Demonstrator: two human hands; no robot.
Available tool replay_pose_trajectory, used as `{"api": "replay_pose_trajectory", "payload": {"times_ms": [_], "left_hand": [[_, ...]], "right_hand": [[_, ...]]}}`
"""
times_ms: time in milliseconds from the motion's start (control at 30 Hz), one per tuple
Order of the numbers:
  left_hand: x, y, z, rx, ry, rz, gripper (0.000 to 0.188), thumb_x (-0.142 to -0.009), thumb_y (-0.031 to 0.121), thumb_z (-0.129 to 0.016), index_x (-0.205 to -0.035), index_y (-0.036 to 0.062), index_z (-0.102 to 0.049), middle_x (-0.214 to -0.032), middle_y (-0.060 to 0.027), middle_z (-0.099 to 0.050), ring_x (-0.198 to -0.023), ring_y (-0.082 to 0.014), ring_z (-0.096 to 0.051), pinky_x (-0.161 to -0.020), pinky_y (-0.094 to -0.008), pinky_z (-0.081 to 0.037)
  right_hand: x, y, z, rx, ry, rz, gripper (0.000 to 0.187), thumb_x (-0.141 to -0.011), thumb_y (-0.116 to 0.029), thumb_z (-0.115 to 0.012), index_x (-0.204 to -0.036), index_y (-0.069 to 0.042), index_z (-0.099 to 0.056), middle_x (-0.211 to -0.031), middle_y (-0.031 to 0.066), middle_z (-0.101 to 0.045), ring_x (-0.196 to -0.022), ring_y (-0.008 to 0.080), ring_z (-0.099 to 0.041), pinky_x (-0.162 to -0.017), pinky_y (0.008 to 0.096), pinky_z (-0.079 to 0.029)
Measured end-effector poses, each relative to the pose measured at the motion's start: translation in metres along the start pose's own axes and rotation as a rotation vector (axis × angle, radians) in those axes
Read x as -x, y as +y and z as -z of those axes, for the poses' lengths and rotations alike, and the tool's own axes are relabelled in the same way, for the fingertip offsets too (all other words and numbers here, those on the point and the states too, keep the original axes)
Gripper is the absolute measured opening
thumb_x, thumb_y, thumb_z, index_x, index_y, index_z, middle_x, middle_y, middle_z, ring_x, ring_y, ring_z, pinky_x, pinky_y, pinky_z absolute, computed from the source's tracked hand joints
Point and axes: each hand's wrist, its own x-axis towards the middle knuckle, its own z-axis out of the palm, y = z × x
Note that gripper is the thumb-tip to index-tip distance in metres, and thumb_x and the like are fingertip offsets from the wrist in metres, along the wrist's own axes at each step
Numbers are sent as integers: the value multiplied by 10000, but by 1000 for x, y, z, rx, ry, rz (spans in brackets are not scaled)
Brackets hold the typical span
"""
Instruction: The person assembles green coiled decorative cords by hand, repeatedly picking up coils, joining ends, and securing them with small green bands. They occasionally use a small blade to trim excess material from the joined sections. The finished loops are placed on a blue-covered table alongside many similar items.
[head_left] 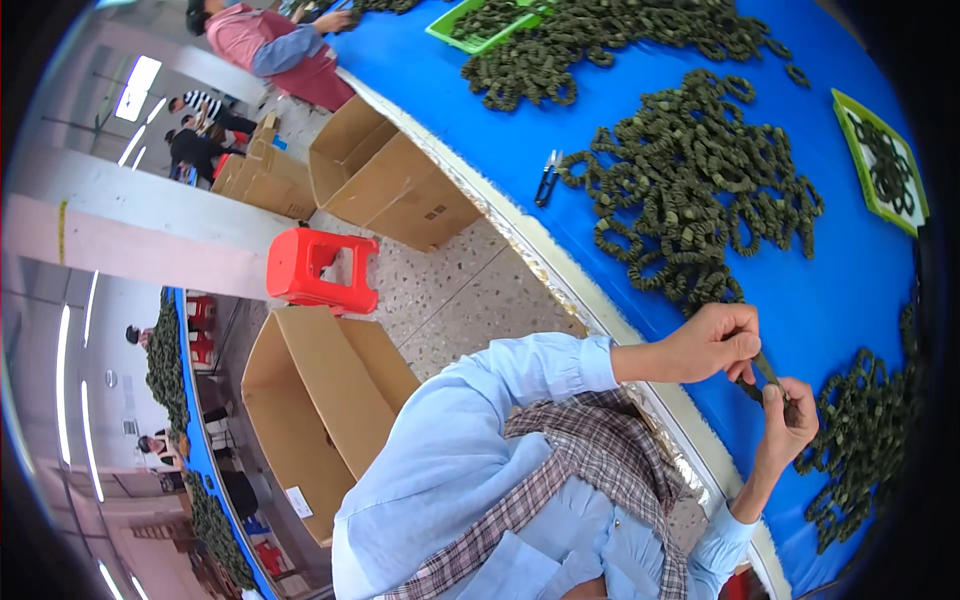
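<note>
My left hand (705,345) and my right hand (785,415) are close together over the blue table, fingers pinched. Between them they hold a small dark green scrunchie (766,370), pulled fairly taut and partly hidden by the fingers. Just beyond my left hand lies a big heap of dark green ruffled scrunchies (690,180). Another pile of scrunchies (865,440) is beside my right hand. Small thread snips (547,180) with dark handles rest on the table, left of the big heap.
A green-rimmed tray (850,130) with scrunchies stands at the far right; another green tray (465,40) is at the back by more scrunchies. Open cardboard boxes (400,185) and a red stool (300,265) stand on the floor left. A co-worker (265,45) works farther along the table.
</note>
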Motion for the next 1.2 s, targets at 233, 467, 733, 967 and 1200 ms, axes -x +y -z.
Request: {"api": "replay_pose_trajectory", "payload": {"times_ms": [233,467,733,967,1200], "left_hand": [[0,-17,-16,-82,-113,27,239,-977,200,-511,-816,28,-466,-693,-38,-560,-622,-120,-625,-549,-270,-505],[-17,-12,-21,22,-205,168,122,-931,76,-555,-952,23,-448,-753,-96,-629,-654,-156,-664,-524,-256,-520],[-38,-4,-3,25,-142,273,81,-951,81,-516,-1012,39,-483,-849,-71,-598,-700,-116,-586,-643,-271,-514],[-33,-14,3,120,-131,280,181,-978,212,-532,-1019,46,-471,-851,-64,-556,-701,-123,-531,-676,-303,-493],[-33,-4,1,278,-57,355,134,-985,176,-502,-987,43,-483,-672,-2,-447,-576,-75,-372,-556,-269,-376]], "right_hand": [[9,6,4,-66,-29,54,84,-885,-30,-629,-919,18,-569,-810,15,-540,-676,59,-461,-599,199,-383],[6,-4,1,24,-31,27,119,-832,31,-646,-928,6,-579,-869,26,-531,-728,85,-500,-666,207,-420],[-14,-14,-3,-31,-83,24,493,-788,28,-677,-1243,-25,-496,-933,52,-632,-902,130,-609,-820,267,-463],[-11,-2,5,-327,-110,-98,420,-875,-92,-668,-1246,-11,-489,-883,26,-596,-841,94,-586,-758,244,-470],[-12,-2,4,-569,-99,-164,411,-886,-126,-669,-1230,-4,-479,-878,35,-593,-824,100,-589,-733,247,-474]]}}
